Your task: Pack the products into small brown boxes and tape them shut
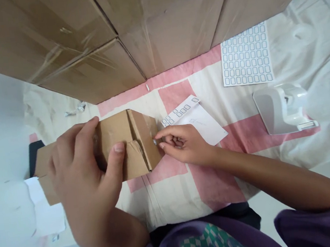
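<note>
A small brown cardboard box (116,125) lies on the bed cover, its end face toward the right. My left hand (82,161) grips it from above, thumb on the near side and fingers over the far side. At the box's end face, my right hand (182,143) has thumb and index finger drawn together, the fingertips touching the cardboard. A tiny pale bit shows by those fingertips, too small to name. Just beyond the right hand lies a partly used sheet of outlined labels (185,109) on white paper, some labels gone.
Large taped cardboard boxes (164,23) stand along the far side. A full label sheet (245,59) lies at right, near a white tape dispenser (283,107) and a clear tape roll (303,33). More cardboard (45,160) and white paper (48,216) sit at left. Crumpled scrap (76,109) lies by the boxes.
</note>
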{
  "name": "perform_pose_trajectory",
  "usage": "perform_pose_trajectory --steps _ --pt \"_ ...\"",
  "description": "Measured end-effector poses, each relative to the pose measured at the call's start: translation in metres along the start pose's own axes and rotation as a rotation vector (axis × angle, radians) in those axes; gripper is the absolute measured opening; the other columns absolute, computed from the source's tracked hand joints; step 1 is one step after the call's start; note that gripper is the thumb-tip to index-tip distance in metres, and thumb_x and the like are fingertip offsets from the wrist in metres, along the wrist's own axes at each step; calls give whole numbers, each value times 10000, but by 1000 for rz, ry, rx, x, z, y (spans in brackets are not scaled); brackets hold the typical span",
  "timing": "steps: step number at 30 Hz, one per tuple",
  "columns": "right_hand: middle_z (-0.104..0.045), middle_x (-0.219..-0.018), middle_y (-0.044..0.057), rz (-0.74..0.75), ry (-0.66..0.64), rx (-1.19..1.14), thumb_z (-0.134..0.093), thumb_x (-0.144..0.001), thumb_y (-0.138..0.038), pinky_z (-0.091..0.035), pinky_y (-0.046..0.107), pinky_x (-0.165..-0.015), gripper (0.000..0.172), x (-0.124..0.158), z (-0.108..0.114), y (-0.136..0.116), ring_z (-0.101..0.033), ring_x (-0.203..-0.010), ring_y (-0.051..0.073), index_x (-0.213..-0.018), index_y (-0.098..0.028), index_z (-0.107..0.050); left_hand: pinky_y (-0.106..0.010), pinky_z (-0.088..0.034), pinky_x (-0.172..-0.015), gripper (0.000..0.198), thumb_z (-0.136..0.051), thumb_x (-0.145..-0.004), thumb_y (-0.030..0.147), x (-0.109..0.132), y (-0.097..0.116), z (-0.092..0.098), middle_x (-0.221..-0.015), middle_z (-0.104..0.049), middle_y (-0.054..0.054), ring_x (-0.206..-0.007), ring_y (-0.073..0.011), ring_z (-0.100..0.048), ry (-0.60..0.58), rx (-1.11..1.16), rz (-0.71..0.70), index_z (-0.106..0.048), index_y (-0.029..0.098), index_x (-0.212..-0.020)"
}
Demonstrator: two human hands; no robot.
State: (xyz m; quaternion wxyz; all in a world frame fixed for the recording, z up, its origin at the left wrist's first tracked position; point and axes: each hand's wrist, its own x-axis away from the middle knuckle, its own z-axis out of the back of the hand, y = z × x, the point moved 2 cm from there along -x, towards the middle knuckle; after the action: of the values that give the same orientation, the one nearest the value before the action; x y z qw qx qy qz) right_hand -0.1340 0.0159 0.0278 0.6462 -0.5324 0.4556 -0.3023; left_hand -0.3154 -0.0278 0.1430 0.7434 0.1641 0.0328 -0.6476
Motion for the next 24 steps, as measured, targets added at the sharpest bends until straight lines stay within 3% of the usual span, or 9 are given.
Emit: perform_pose_trajectory --steps 3,6,9,13,15,18,24 --pt "-436 -654 -85 -37 -32 -20 -603 -894 -155 -375 208 -530 135 1 -2 0 -416 -530 62 -1016 -198 -638 -479 -248 -1275 593 -492 -963 535 1 0 0 -1393 -612 -128 -1366 -341 -529 10 9 -5 -599 201 -1442" --pt "-440 -663 -89 -48 -25 -17 -593 -897 -148 -383 221 -524 173 1 1 -1 -398 -522 71 -1047 -232 -576 -489 -250 -1271 563 -494 -965 537 1 -2 -1 -1402 -610 -94 -1365 -332 -527 12 11 4 -589 264 -1449" --pt "-529 -716 -57 41 140 121 -577 -909 -126 -450 255 -606 177 -5 20 -9 -476 -598 101 -1040 -244 -580 -498 -264 -1262 544 -491 -967 538 1 -3 -1 -1412 -604 -72 -1372 -332 -518 7 13 9 -578 310 -1453" --pt "-659 -1010 64 16 331 533 -621 -908 -192 -510 408 -873 145 -20 61 -9 -612 -958 237 -1049 -224 -625 -504 -303 -1232 539 -496 -967 529 1 -3 0 -1423 -599 -74 -1374 -332 -513 1 22 2 -570 315 -1457" --pt "-642 -1089 113 -94 307 731 -719 -845 -246 -501 484 -909 327 -26 78 -1 -580 -1052 316 -1155 -206 -622 -508 -320 -1214 532 -499 -970 519 2 -3 0 -1419 -607 -82 -1365 -332 -520 11 21 -8 -575 306 -1451" --pt "-642 -1045 129 -213 181 873 -822 -748 -270 -511 496 -849 613 -28 92 14 -568 -1022 356 -1306 -185 -583 -515 -338 -1198 518 -500 -973 513 3 -3 0 -1402 -618 -85 -1348 -335 -535 24 19 -18 -583 304 -1439" --pt "-631 -862 70 -185 61 798 -668 -791 -137 -497 412 -741 605 -27 90 17 -583 -867 289 -1385 -178 -560 -599 -360 -1160 458 -529 -986 437 -4 -5 -1 -1397 -606 -84 -1344 -373 -536 -3 14 -38 -554 369 -1438"
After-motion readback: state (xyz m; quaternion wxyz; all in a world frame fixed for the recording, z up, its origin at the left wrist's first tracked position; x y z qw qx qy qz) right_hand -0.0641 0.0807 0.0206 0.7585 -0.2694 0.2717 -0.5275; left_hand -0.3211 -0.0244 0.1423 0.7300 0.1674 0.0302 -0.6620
